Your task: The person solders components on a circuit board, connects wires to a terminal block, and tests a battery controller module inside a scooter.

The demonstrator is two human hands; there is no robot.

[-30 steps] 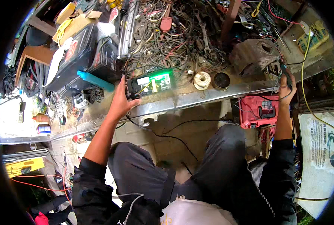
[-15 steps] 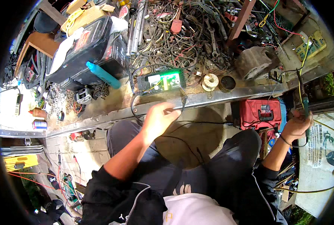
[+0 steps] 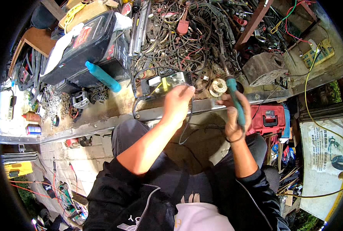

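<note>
In the head view, the right hand [image 3: 239,120] grips a soldering iron [image 3: 235,96], tip pointing far, just right of a spool [image 3: 218,87]. The left hand [image 3: 177,103] bunches its fingers at the right end of the black device [image 3: 167,84] on the table [image 3: 102,120]; I cannot tell whether it pinches anything.

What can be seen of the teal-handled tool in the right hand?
The teal-handled tool resembles a soldering iron: a slim, plastic-looking handle with a narrower, metallic-looking shaft. It slants, shaft pointing up and slightly left in view; its tip blurs into the clutter on the workbench. The right hand has its grip on the handle. A cream spool appears just left; contact there is unclear.
</note>
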